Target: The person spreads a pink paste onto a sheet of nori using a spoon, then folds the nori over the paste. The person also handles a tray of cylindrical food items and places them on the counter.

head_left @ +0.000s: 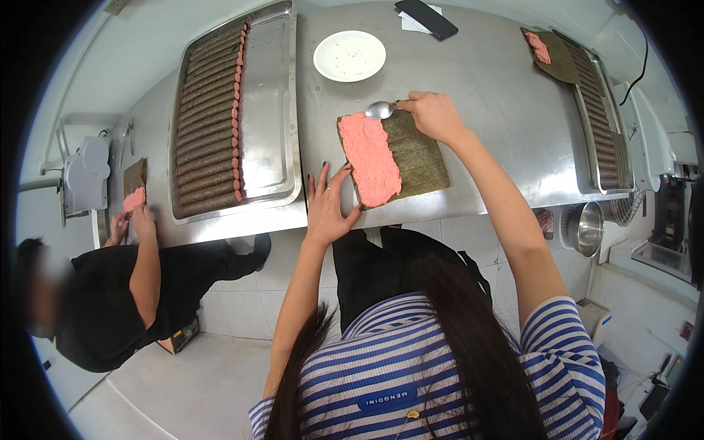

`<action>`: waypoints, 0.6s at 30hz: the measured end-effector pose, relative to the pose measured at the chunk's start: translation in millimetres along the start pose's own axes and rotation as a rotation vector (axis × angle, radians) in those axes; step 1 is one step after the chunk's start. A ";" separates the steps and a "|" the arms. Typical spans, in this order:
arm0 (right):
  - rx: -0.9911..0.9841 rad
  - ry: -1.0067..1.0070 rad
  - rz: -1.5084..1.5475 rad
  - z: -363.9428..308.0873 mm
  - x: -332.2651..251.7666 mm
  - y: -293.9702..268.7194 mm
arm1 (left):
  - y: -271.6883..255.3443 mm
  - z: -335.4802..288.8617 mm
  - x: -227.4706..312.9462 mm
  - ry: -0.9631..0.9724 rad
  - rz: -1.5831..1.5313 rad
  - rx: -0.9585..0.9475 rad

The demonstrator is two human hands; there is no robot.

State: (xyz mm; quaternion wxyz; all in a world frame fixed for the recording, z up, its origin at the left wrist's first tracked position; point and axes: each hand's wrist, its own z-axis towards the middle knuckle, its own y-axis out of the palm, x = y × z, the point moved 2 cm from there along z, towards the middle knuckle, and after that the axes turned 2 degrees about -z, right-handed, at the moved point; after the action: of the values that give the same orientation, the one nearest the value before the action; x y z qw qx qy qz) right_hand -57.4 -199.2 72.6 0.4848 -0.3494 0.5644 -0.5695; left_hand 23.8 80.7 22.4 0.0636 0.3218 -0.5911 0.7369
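Roughly half done on this one: the pink paste (370,158) covers the left half of the seaweed sheet (418,154) on the steel table (484,95), the right half's bare. Right hand (434,114) grips a spoon (380,110) at the sheet's top edge; left hand (327,205) lies open, pinning the near corner. The tray (268,110) beside it already holds a full column of finished rolls (209,121).

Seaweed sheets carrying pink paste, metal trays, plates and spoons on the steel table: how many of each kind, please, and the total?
Seaweed sheets with pink paste: 3 (centre, far left, top right)
Metal trays: 2 (left, right)
White plate: 1
Spoon: 1, in the right hand
Total: 7
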 end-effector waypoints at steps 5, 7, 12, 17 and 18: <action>-0.017 0.032 0.023 -8.3 -24.6 -5.0 | -0.2 0.0 -0.4 0.005 -0.017 0.009; -0.044 0.009 0.006 -8.5 -25.2 0.8 | -0.4 0.2 0.1 0.010 -0.033 0.016; -0.004 0.054 -0.090 -6.3 -11.0 6.7 | -0.8 0.8 1.2 -0.002 -0.007 -0.011; -0.009 0.151 -0.078 -7.4 -17.7 -11.1 | -0.5 0.1 2.1 -0.005 -0.018 0.011; -0.011 0.133 -0.070 -9.4 -19.8 -7.6 | -0.7 0.4 2.0 -0.001 -0.020 0.012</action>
State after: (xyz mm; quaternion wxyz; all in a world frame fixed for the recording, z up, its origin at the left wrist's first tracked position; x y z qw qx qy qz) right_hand -61.8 -178.4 82.0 0.4243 -0.3331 0.5859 -0.6048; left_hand 22.6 80.0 24.1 0.0688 0.3282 -0.5836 0.7396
